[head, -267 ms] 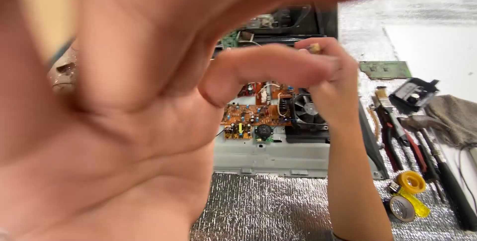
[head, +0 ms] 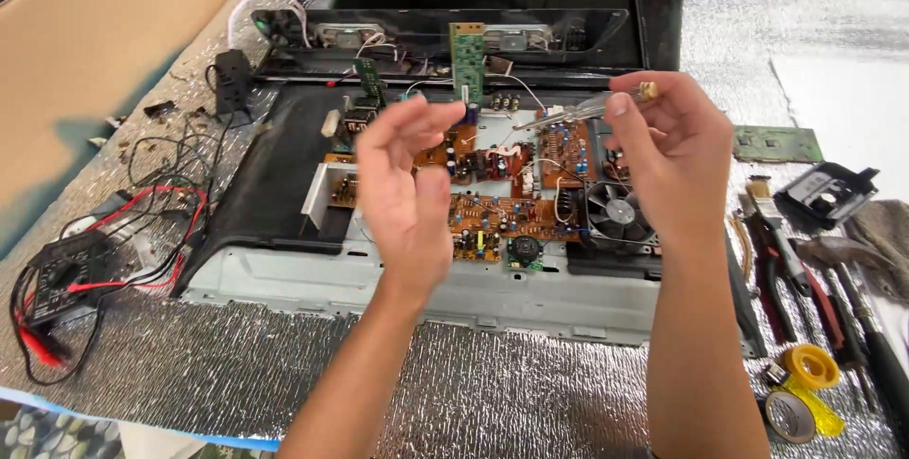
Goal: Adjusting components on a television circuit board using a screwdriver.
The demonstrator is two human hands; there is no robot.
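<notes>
Orange circuit boards (head: pixel 502 213) lie exposed in the opened chassis (head: pixel 417 293), cover already off, boards and fan (head: pixel 615 213) not yet removed. Right hand (head: pixel 672 151) pinches a clear-handled screwdriver (head: pixel 578 111) above the boards, tip clear of any screw. Left hand (head: pixel 407 185) hovers empty, fingers loosely curled, touching nothing.

Right hand (head: pixel 672 156) grips clear-handled screwdriver (head: pixel 578 111) above orange circuit boards (head: pixel 511 203); left hand (head: pixel 407 194) empty, raised.

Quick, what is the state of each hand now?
Left hand: open, fingers loosely curled, holding nothing.
Right hand: closed on a slim screwdriver with clear handle.
</notes>
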